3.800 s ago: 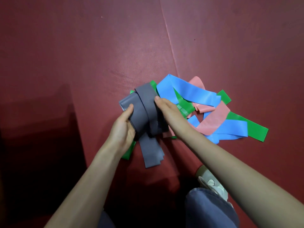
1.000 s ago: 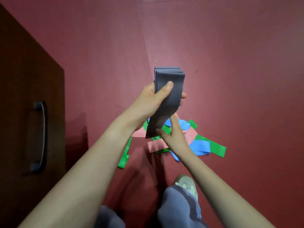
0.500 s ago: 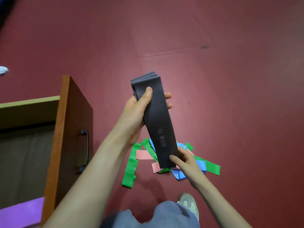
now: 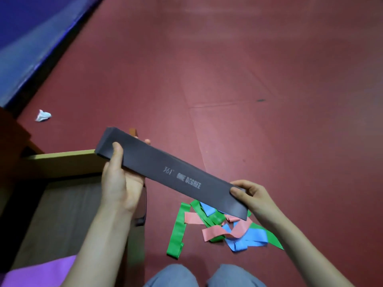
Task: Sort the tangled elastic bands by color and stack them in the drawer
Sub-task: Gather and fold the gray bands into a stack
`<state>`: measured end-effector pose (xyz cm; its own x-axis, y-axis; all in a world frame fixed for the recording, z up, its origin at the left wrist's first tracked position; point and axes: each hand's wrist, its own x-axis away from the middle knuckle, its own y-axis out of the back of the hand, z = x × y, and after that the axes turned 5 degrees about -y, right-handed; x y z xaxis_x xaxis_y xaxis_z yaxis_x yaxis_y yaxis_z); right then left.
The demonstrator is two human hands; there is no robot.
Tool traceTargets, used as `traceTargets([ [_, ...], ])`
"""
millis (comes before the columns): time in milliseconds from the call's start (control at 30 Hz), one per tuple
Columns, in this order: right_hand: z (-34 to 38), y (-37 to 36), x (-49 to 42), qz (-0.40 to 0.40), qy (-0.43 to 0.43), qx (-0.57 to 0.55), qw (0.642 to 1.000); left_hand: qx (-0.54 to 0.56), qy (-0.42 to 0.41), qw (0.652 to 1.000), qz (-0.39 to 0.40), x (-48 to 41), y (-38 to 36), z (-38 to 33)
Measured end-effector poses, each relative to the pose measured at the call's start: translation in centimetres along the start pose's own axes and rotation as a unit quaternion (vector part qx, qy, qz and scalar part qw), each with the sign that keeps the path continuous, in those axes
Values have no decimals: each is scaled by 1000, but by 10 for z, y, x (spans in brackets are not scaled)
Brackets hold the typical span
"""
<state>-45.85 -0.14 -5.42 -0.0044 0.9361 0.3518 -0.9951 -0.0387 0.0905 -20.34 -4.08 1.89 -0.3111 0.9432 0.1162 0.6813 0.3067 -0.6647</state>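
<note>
Grey bands (image 4: 172,175) held flat as one stack: left hand (image 4: 118,183) clamped one end, right hand (image 4: 255,195) pinched the other, probably keeping edges aligned. Stack hung partly over the open drawer (image 4: 62,160); coloured tangle (image 4: 217,226) lay beside it.

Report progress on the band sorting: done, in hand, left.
Done: the grey bands are gathered into one flat stack. In hand: the left hand and right hand grip its two ends by the open drawer; it is not yet inside. Left: the green, blue and pink bands lie tangled on the floor, unsorted.
</note>
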Motion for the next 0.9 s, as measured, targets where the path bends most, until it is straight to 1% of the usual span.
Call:
traceTargets([
  [167,17,-27,1,30,7,12,999,-10,-24,999,-34,3,29,-21],
  [267,27,-50,-1,48,5,24,999,-7,-35,996,-85,2,56,-35],
  [333,34,-69,-4,70,3,43,997,-1,-41,990,-132,1,77,-43],
  [500,41,-114,-10,111,10,110,988,-31,-64,963,-259,-4,128,-65],
  [567,43,-139,-12,128,24,153,980,-70,-80,944,-312,-3,152,-79],
  [633,43,-161,-15,134,47,193,971,-99,-77,929,-349,-3,170,-90],
  [767,37,-202,-18,130,68,252,957,-111,-75,913,-385,-8,202,-109],
  [833,37,-217,-18,109,91,289,947,-156,-66,908,-382,-10,214,-113],
  [900,42,-227,-17,84,133,345,925,-229,-57,904,-357,-9,224,-110],
])
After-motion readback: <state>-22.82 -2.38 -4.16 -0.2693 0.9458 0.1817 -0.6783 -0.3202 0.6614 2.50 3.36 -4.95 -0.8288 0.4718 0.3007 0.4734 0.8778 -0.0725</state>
